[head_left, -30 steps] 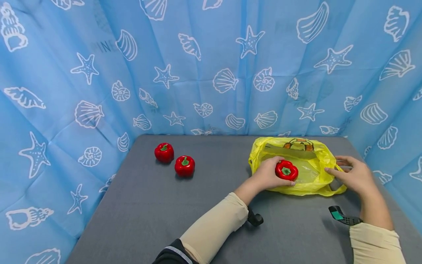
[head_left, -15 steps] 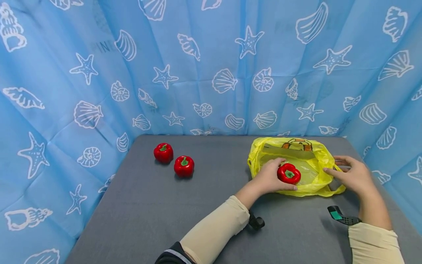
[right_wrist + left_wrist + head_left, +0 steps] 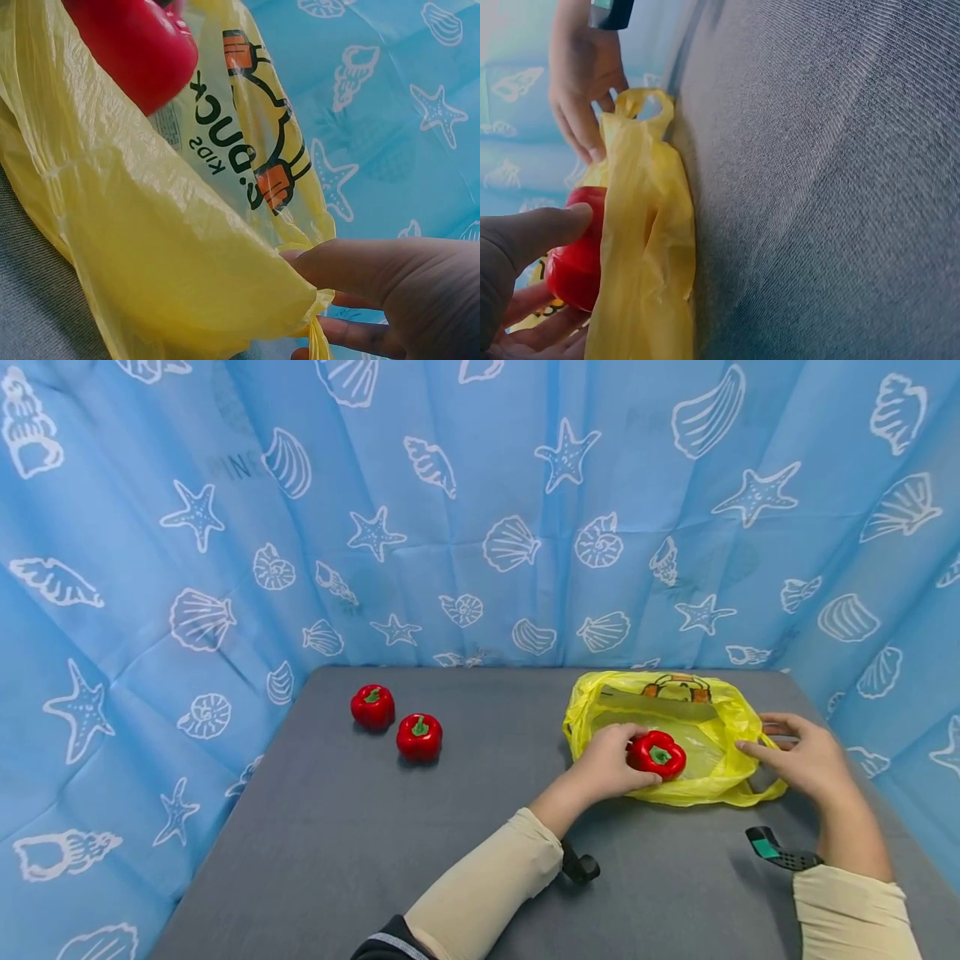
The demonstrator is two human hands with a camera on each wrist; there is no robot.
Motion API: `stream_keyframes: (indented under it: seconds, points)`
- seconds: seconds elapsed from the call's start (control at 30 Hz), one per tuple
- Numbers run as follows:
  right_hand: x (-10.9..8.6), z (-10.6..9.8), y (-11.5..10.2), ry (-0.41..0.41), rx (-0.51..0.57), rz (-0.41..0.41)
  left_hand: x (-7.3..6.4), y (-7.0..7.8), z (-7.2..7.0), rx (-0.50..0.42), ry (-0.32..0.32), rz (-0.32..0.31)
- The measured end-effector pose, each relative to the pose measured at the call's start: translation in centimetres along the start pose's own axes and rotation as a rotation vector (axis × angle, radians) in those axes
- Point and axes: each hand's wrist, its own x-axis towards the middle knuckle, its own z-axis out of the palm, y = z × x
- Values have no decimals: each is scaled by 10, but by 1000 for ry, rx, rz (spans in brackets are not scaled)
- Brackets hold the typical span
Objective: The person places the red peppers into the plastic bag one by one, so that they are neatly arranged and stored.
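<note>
A yellow plastic bag (image 3: 731, 789) with a printed duck picture stands with its mouth open at the back right of the table. My left hand (image 3: 606, 764) reaches over the bag's near left side and holds a red bell pepper (image 3: 666, 758), green stem up, within the mouth. In the left wrist view the thumb lies on the bell pepper (image 3: 577, 262) and the fingers are under it, partly behind the bag's wall. On the far right side, my right hand (image 3: 806, 756) pinches the bag's edge by the handle, thumb inside, as the right wrist view shows at the bag (image 3: 187, 262).
Two more red bell peppers (image 3: 420, 738) stand at the back left of the grey table (image 3: 360, 843). A blue curtain (image 3: 480, 485) with white shells and starfish hangs behind and along both sides.
My left hand has moved slightly right and lower with the bell pepper, then its thumb has drawn back a little along the pepper. The right hand stays at the bag's edge.
</note>
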Motion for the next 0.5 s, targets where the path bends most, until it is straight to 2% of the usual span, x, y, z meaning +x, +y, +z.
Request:
stream_keyframes:
  seconds: [0.23, 0.5]
  points:
    - [0, 1, 0, 0, 1, -23, 7, 4, 8, 21, -2, 27]
    - [1, 3, 2, 16, -10, -30, 19, 18, 21, 52, -9, 26]
